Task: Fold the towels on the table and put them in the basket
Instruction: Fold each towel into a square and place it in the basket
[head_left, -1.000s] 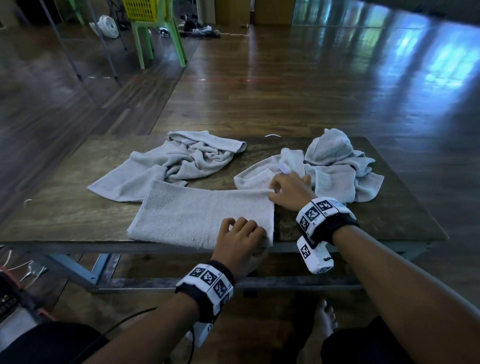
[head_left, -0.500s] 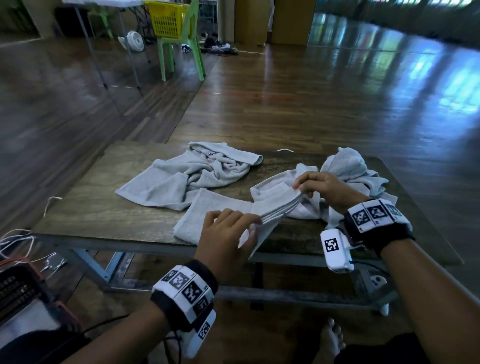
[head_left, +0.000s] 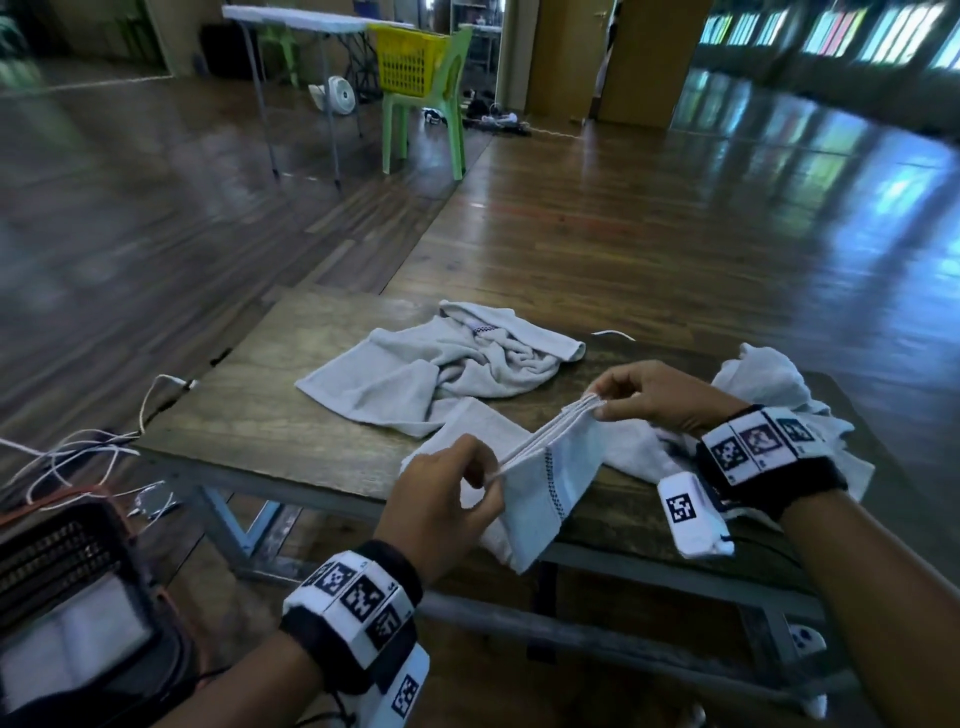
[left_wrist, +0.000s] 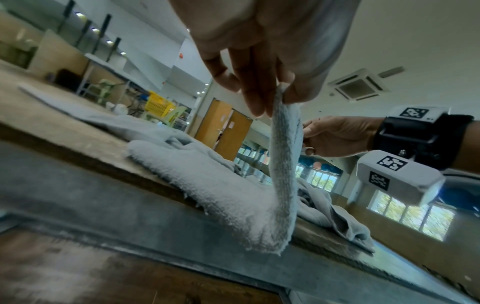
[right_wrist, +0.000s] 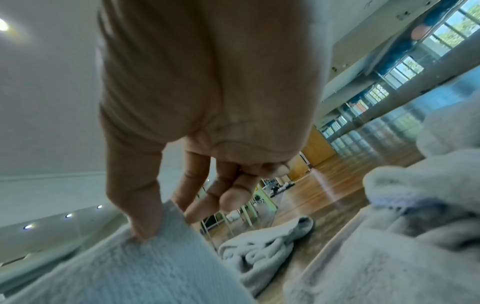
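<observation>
A grey folded towel (head_left: 545, 483) hangs by its layered top edge, its lower part draped over the table's (head_left: 291, 431) front edge. My left hand (head_left: 491, 475) pinches the near corner of that edge, and the left wrist view shows thumb and fingers clamped on the towel (left_wrist: 283, 154). My right hand (head_left: 597, 408) pinches the far corner; its thumb presses the cloth (right_wrist: 130, 267) in the right wrist view. A crumpled towel (head_left: 452, 364) lies mid-table, and another heap (head_left: 769, 384) sits right behind my right wrist. A yellow basket (head_left: 410, 60) stands on a green chair far back.
A dark crate (head_left: 67, 597) with something pale inside sits on the floor at my lower left, with loose white cables (head_left: 78, 452) beside it. A white folding table (head_left: 311, 21) and a small fan (head_left: 340, 93) stand near the chair. Open wooden floor surrounds the table.
The towel lay flat with both hands on its right edge. Both hands have since lifted that edge off the table and drawn it taut, and the view has tilted up.
</observation>
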